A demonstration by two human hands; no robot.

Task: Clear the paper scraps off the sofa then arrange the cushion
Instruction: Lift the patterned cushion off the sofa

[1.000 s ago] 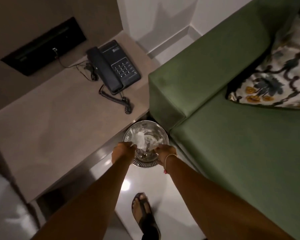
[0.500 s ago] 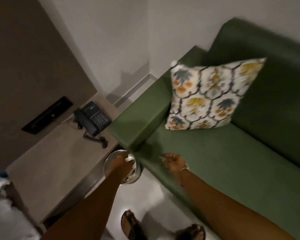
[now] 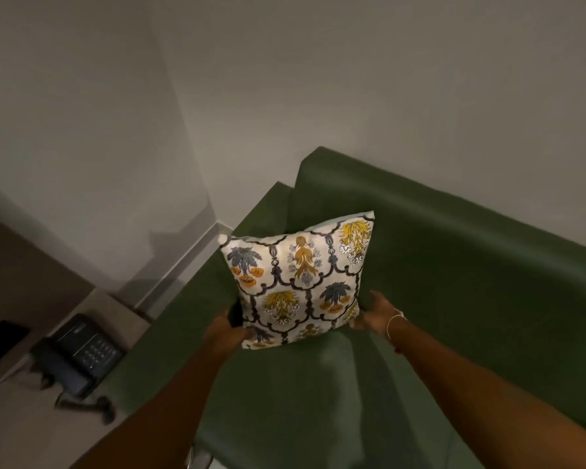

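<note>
The left hand (image 3: 225,328) grips the lower left edge of the floral cushion (image 3: 300,282) and the right hand (image 3: 374,314) is closed on its lower right edge, so the cushion is clamped between them, standing upright with its bottom edge at the seat of the green sofa (image 3: 471,299), close to the corner where armrest meets backrest. No paper scraps show on the visible seat, so clearing appears complete. Judged outstanding: settling the cushion squarely against the backrest and releasing it; the telephone (image 3: 77,363) on the side table is not involved.
</note>
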